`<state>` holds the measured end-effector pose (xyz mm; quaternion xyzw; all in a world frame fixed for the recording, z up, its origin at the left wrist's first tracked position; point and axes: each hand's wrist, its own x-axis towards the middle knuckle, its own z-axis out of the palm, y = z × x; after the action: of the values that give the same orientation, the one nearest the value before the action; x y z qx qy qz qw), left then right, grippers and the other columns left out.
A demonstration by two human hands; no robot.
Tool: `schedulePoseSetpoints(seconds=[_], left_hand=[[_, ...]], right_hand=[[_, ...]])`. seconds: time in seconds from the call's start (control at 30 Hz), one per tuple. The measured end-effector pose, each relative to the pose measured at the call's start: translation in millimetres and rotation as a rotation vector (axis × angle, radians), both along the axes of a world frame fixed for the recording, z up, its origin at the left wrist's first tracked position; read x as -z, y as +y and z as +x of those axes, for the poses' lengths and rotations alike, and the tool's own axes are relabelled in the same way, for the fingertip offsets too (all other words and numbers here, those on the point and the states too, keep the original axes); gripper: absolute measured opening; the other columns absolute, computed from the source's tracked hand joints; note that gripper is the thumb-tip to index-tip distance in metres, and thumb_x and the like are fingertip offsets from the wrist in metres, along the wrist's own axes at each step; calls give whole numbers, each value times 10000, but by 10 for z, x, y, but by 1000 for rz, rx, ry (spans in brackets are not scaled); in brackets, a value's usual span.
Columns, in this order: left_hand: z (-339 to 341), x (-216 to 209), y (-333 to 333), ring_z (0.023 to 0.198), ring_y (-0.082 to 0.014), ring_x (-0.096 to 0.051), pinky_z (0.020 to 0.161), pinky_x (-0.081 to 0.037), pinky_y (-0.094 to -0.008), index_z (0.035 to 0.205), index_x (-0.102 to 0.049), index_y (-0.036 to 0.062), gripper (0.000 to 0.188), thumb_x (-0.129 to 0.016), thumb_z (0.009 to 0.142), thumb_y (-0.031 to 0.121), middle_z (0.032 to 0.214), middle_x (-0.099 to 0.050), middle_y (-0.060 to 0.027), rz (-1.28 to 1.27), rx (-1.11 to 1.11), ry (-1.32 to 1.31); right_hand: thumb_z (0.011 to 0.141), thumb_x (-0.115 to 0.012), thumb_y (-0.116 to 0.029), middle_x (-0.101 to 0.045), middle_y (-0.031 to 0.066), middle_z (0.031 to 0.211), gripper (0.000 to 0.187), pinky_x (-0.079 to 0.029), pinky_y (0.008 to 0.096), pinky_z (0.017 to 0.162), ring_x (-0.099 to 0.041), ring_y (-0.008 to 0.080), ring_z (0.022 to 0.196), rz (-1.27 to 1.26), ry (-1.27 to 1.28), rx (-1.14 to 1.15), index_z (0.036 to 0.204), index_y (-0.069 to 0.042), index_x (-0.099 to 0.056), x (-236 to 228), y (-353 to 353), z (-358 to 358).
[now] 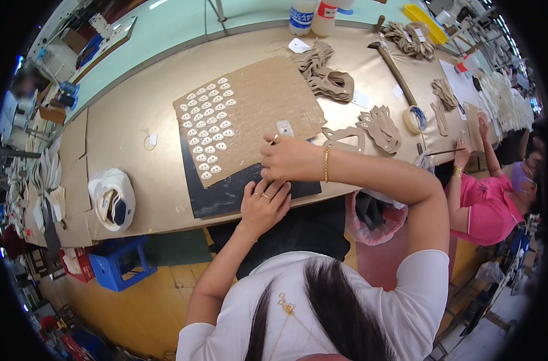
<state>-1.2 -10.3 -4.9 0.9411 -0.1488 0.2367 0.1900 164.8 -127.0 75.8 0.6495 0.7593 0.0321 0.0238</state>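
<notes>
My left hand (264, 206) and my right hand (292, 157) meet over the near edge of a cardboard sheet (274, 90) and the black mat (226, 197) under it. Both have curled fingers, with their fingertips close together; whatever they pinch is hidden. Rows of small white rounded pieces with holes (209, 112) cover the sheet's left part. A small whitish square patch (284, 127) lies on the sheet just beyond my right hand. Beside my right forearm are flat beige cut straps (345, 138).
Beige strap bundles (331, 84), a hammer (397, 72) and a tape roll (414, 119) lie on the right. Two bottles (312, 19) stand at the back. A white shoe-like item (112, 198) sits at left. A co-worker in pink (487, 204) works at far right.
</notes>
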Motion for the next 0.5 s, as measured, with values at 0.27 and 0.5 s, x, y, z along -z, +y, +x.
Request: schedulePoseSetpoints(seconds=[0.27,0.5], left_hand=[[13,-68,6,1150,-238,-611,962,-419,-423,1127,-703,115,372,-782,766,152,1201,-689,-21,-105,66,36],[6,1,46,1184,-274,-633,962,-459,-451,1171,-664,64,429,-759,753,51,1202,-703,-74,-223,130,-24]], right_hand=[[754,-761,-74,-670,86,959,345,-521,384,818,-655,300,891,503,563,1086,1092,-91,-692,-199,-1059,441],[727,-669,41,-630,86,936,377,-526,402,755,-662,291,860,343,484,1289,1046,-130,-774,470,-1635,-17]])
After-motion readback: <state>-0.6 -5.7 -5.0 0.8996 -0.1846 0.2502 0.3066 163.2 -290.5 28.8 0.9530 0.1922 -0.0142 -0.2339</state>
